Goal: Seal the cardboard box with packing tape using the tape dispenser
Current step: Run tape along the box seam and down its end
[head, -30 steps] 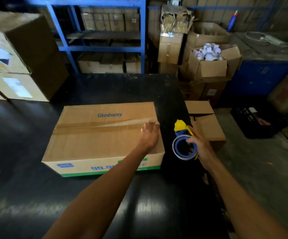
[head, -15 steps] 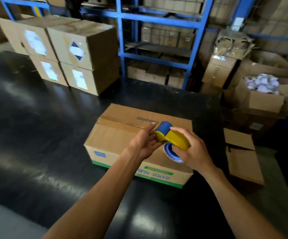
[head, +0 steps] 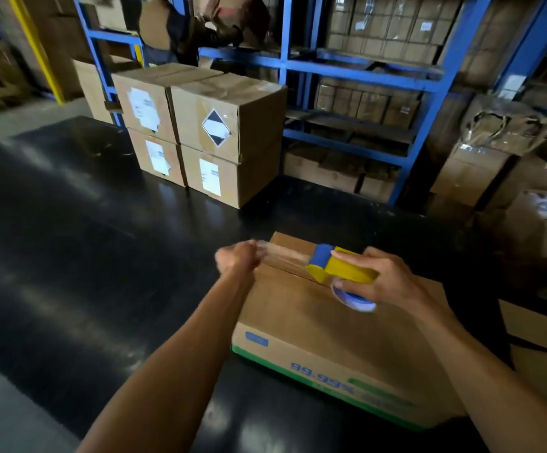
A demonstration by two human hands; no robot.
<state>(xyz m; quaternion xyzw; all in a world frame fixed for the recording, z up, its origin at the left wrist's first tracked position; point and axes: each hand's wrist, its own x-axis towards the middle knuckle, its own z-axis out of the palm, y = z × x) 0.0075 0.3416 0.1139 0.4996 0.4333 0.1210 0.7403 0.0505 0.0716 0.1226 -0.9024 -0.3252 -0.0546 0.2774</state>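
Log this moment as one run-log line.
left hand: pulling tape end | right hand: holding dispenser | tape: stretched over box top | seal: not yet laid

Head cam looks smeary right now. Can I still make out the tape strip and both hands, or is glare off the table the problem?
Head view: left hand and tape strip are motion-blurred; right hand on the tape dispenser is sharper; soft glare streaks the black table, not the box.

Dim warehouse light, tabletop glare, motion blur, wide-angle distortion
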